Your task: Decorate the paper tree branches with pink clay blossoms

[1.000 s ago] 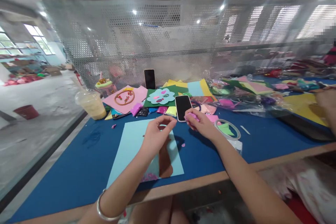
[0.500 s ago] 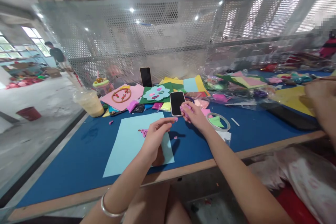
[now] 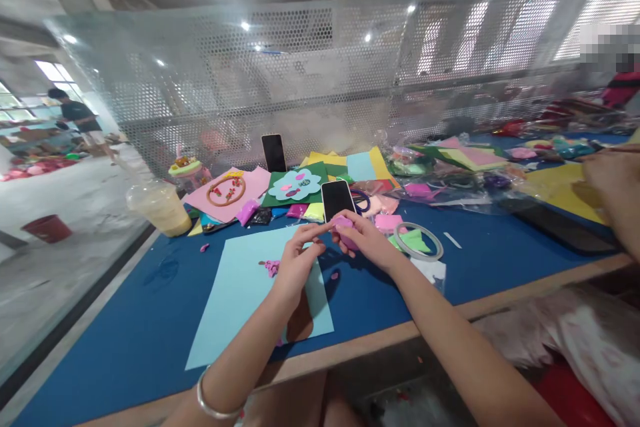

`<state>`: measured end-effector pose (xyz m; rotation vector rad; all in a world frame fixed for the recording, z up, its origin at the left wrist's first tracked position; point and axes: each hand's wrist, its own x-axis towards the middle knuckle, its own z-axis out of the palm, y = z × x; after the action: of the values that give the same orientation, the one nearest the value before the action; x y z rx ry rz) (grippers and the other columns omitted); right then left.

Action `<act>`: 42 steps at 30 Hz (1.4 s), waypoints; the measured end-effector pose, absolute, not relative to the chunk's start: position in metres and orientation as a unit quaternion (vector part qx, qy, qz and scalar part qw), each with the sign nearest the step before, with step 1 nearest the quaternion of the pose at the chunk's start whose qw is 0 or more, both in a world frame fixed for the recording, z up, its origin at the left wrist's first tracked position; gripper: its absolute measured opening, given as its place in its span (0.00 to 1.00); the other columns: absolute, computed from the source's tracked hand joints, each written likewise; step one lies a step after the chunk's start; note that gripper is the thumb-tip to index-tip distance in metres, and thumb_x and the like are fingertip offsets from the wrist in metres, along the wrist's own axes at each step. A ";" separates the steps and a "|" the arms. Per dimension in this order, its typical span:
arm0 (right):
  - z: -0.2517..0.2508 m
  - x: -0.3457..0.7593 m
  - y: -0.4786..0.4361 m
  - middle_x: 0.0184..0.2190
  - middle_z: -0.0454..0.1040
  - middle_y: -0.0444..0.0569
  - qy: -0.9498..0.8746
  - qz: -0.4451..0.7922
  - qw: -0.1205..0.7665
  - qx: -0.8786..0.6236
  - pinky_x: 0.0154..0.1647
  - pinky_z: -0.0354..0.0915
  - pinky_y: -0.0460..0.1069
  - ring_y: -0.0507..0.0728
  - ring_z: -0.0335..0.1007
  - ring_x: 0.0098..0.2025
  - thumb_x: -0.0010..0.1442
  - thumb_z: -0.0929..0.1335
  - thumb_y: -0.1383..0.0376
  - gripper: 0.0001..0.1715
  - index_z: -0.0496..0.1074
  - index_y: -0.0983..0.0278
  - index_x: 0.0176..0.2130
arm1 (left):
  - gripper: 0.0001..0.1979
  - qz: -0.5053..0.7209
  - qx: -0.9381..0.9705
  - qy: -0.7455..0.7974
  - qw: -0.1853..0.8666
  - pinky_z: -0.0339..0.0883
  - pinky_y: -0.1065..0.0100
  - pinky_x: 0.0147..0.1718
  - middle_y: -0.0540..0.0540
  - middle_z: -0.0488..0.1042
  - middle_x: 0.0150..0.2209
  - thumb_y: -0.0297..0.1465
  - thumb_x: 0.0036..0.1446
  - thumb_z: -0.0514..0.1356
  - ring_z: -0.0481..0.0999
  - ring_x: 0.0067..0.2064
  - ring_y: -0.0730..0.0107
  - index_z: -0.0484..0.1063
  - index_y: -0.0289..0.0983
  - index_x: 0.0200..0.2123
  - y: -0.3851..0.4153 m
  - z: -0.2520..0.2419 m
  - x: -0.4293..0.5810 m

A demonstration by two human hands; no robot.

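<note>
A lump of pink-purple modelling clay is in my right hand, its fingers wrapped around it. My left hand hovers over the right part of a light blue paper sheet. Its index finger reaches out to the clay and its tip meets the lump; the thumb is apart from it. A small pink-purple clay figure with a brown tip lies on the sheet, partly behind my left hand. A brown shape shows at the sheet's lower right, partly covered by my left wrist. One small clay bit rests on the blue tabletop.
Behind my hands lies a phone; another phone stands against the perforated panel. A drink cup is at the left edge. Rightward are a tape roll, clay packets and a black tray-like object. Another person's hand is far right.
My left index fingertip, with a small pink bit at it before, has moved to the clay in my right hand. My right hand has come lower and nearer. The view has shifted slightly.
</note>
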<state>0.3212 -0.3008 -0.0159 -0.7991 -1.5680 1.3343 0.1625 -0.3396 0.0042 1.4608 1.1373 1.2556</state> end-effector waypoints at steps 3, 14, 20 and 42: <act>-0.017 0.321 -0.301 0.27 0.68 0.42 -0.640 0.528 0.445 -0.336 0.18 0.58 0.42 0.47 0.62 0.21 0.58 0.65 0.52 0.16 0.64 0.63 0.37 | 0.19 0.497 0.611 0.457 0.414 0.65 0.70 0.35 0.47 0.67 0.43 0.27 0.48 0.56 0.69 0.37 0.70 0.78 0.44 0.43 -0.338 0.002 0.160; -0.017 0.321 -0.303 0.25 0.67 0.40 -0.656 0.514 0.429 -0.348 0.16 0.55 0.41 0.47 0.62 0.21 0.59 0.65 0.54 0.13 0.64 0.62 0.35 | 0.18 0.488 0.641 0.455 0.379 0.65 0.70 0.35 0.45 0.65 0.43 0.27 0.50 0.55 0.68 0.38 0.71 0.77 0.42 0.43 -0.344 0.003 0.159; -0.019 0.322 -0.300 0.24 0.67 0.40 -0.634 0.503 0.453 -0.373 0.15 0.54 0.41 0.47 0.61 0.19 0.57 0.66 0.56 0.12 0.64 0.62 0.33 | 0.18 0.511 0.621 0.443 0.396 0.64 0.70 0.35 0.46 0.65 0.43 0.27 0.49 0.55 0.67 0.38 0.70 0.77 0.43 0.43 -0.346 0.003 0.158; -0.019 0.324 -0.289 0.21 0.66 0.40 -0.536 0.494 0.542 -0.417 0.13 0.54 0.42 0.48 0.60 0.17 0.54 0.64 0.59 0.08 0.64 0.62 0.32 | 0.19 0.196 0.854 0.471 0.100 0.53 0.45 0.57 0.47 0.70 0.44 0.21 0.51 0.53 0.65 0.49 0.58 0.79 0.46 0.37 -0.362 -0.012 0.161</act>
<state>0.3240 -0.2892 -0.0188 -0.9914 -1.2723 1.1741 0.1609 -0.3620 -0.0117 2.5254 1.3939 0.5797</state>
